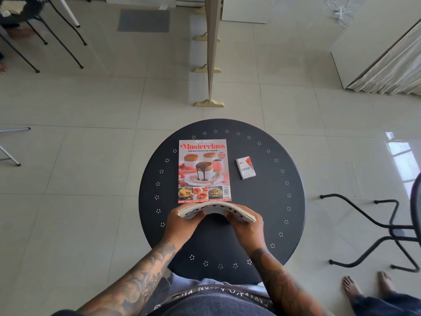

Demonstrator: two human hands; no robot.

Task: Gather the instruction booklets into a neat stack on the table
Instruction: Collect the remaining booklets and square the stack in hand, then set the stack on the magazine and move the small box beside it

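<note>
A pink "Masterclass" cookbook booklet lies flat on the round black table, near its middle. Just in front of it I hold a second booklet, white with large black letters, bowed upward like an arch above the tabletop. My left hand grips its left edge and my right hand grips its right edge. The far edge of the held booklet nearly touches the near edge of the cookbook.
A small white and red "VESS" box lies to the right of the cookbook. A black metal chair stands at the right, another person's bare feet at bottom right. A folding screen's foot stands beyond the table.
</note>
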